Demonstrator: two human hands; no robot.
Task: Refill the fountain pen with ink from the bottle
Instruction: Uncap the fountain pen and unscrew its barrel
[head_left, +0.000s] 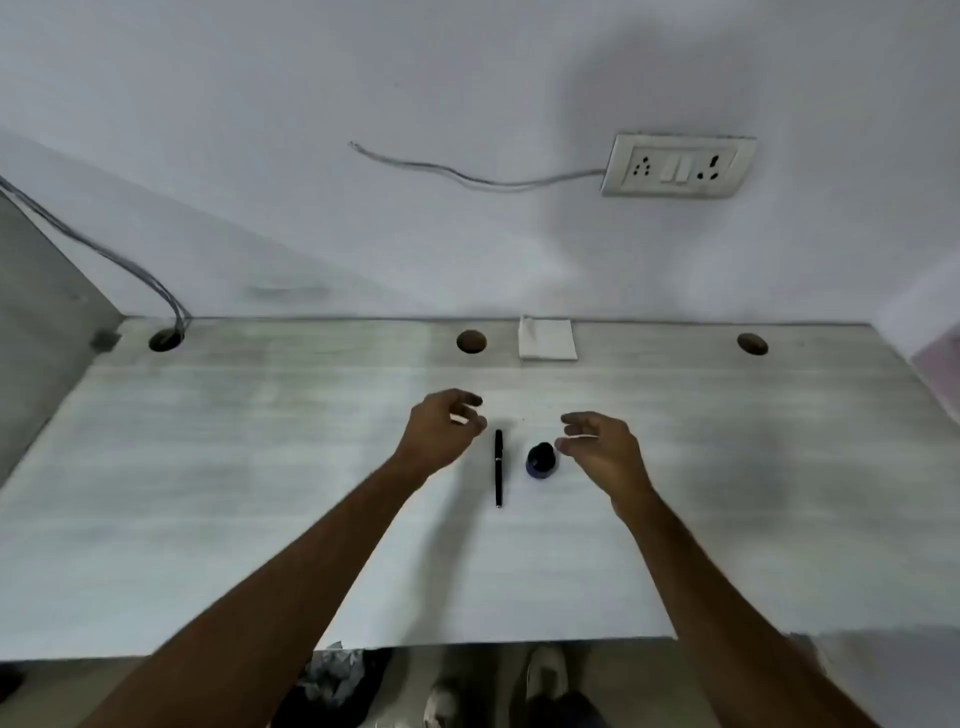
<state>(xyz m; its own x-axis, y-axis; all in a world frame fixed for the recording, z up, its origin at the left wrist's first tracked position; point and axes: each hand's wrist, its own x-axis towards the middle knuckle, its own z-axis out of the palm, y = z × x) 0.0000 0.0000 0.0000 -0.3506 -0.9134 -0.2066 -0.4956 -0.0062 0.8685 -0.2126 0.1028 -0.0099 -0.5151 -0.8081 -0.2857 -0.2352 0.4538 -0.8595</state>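
Note:
A black fountain pen (498, 467) lies capped on the pale desk (260, 467), pointing away from me. Just right of it stands a small dark ink bottle (542, 460) with a black cap. My left hand (441, 431) hovers left of the pen's far end, fingers loosely curled and holding nothing. My right hand (605, 447) hovers right of the bottle with its fingertips close to the cap; I cannot tell if they touch it. It holds nothing.
A folded white tissue (547, 339) lies at the desk's back edge by the wall. Three round cable holes (471, 341) run along the back, with cables through the left one. A wall socket (675, 166) sits above.

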